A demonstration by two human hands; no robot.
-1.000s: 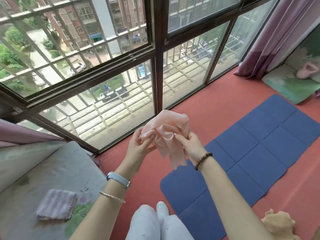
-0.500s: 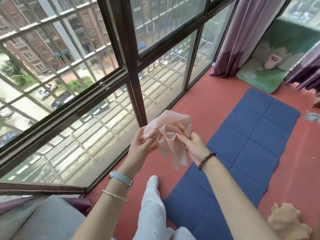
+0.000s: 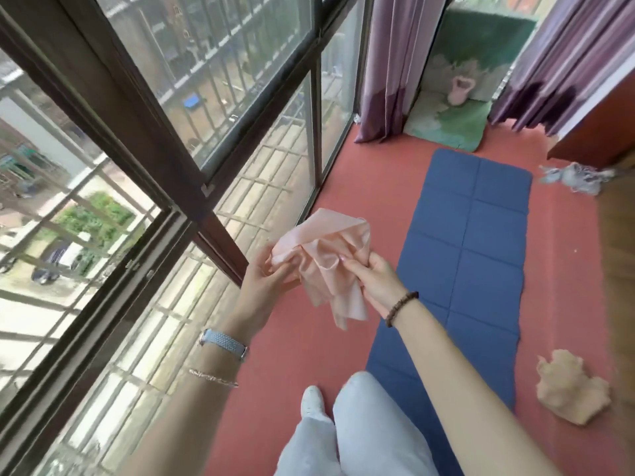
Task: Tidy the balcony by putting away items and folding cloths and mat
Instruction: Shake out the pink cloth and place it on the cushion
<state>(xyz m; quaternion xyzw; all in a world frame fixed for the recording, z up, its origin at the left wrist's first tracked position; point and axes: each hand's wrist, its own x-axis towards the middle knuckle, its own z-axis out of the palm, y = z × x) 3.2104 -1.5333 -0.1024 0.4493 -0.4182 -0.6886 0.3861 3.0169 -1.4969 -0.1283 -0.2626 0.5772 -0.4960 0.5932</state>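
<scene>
head view: left hand and right hand both pinch bunched pink cloth midair; looks thin, limp, light; best taken by corners to fold.

Smooth, faintly glossy pink cloth; matt, quilted blue foam mat.
</scene>
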